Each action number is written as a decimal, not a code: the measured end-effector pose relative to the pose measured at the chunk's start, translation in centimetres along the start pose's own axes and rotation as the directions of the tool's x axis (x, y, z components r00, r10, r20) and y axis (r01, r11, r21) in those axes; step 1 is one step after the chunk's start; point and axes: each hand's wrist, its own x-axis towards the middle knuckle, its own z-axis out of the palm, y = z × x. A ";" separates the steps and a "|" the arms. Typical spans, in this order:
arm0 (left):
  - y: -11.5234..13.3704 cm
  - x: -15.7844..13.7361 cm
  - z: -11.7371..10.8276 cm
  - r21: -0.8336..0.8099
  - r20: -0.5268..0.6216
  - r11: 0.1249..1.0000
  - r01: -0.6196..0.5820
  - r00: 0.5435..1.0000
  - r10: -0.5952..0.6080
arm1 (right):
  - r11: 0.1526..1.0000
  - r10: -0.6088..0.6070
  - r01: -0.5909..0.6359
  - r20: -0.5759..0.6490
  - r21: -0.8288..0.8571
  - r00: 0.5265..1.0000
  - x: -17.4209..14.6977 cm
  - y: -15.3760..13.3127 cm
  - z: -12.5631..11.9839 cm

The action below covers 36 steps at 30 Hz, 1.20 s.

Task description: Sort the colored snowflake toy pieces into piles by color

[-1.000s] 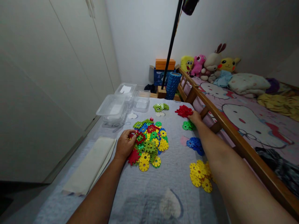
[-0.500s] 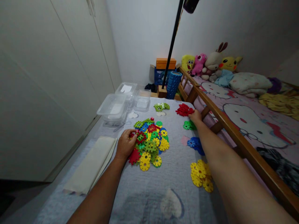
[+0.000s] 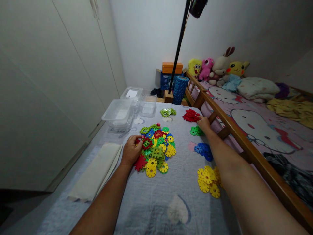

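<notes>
My left hand [image 3: 132, 150] rests at the left side of a mixed heap of plastic building pieces [image 3: 160, 141], its fingers closed on the edge of a red piece [image 3: 139, 142]. That heap holds yellow, green, blue and red notched discs and squares. Farther off, my right hand [image 3: 203, 123] is at the right edge of a pile of red pieces [image 3: 190, 115], fingers slightly apart, with nothing visible in them. Below it lie green pieces [image 3: 195, 131], blue discs [image 3: 202, 149] and yellow discs [image 3: 207, 179], the last partly hidden by my right forearm.
Light green pieces [image 3: 168, 112] lie at the table's far end. Clear plastic boxes [image 3: 119, 112] stand at the back left, with a folded cloth [image 3: 96, 171] nearer. A wooden bed rail [image 3: 220, 114] runs along the right; a black lamp pole [image 3: 179, 45] rises behind.
My right hand's fingers have loosened slightly at the red pile. My left hand stays at the heap. The whole view has shifted a little.
</notes>
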 end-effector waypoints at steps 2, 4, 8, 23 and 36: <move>0.0 0.0 0.0 -0.002 0.000 1.000 0.003 1.000 -0.003 | 1.000 0.009 -0.009 0.003 -0.030 1.000 0.0 -0.1 0.2; -0.1 0.0 0.0 -0.003 -0.005 1.000 0.002 1.000 -0.002 | 0.997 0.043 -0.043 0.001 -0.071 0.999 -0.1 -0.1 0.4; -0.1 0.0 0.1 0.001 -0.006 1.000 0.006 1.000 -0.006 | 0.995 0.089 -0.089 -0.005 -0.050 0.996 0.0 0.0 0.6; -0.4 0.0 0.2 -0.007 -0.002 1.000 -0.002 1.000 0.002 | 0.991 0.133 -0.134 0.071 0.019 0.989 -0.9 1.5 -1.0; -0.5 0.0 0.1 -0.007 -0.005 1.000 -0.013 1.000 0.013 | 0.994 0.096 -0.086 0.140 -0.073 0.986 -1.5 -0.5 -0.8</move>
